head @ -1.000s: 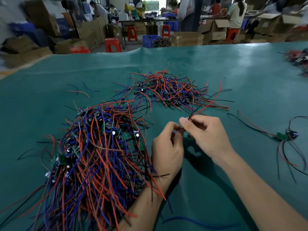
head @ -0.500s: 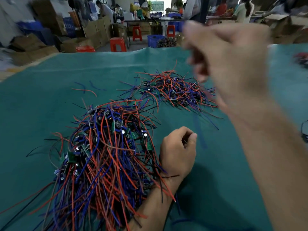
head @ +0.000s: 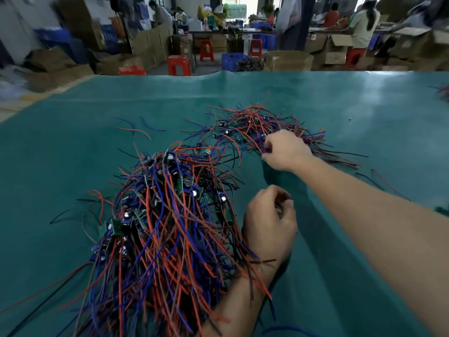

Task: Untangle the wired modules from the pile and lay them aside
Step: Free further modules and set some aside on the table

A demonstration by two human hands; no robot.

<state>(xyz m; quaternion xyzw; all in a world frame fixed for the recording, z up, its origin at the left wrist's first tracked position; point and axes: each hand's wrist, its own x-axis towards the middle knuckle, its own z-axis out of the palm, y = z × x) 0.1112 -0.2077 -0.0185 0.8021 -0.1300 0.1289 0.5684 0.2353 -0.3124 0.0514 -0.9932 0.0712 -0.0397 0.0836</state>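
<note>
Lowered, right hand [head: 286, 150] now reaches into far pile [head: 257, 128].

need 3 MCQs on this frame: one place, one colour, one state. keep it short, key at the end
1. Where is the right hand?
A. at the smaller far pile of wires
B. on the big near pile
C. off the table

2. What colour is the table cover?
A. grey
B. teal green
C. white

3. How do the left hand's fingers lie?
A. flat and spread on the cover
B. curled, beside the big near pile
C. closed round a cardboard box

Key:
1 A: the right hand reaches across to the far pile, its fingertips at the wires there.
2 B: the cover is teal green all over.
3 B: the fingers are curled in by the near pile's right edge; whether they pinch a wire cannot be told.
</note>
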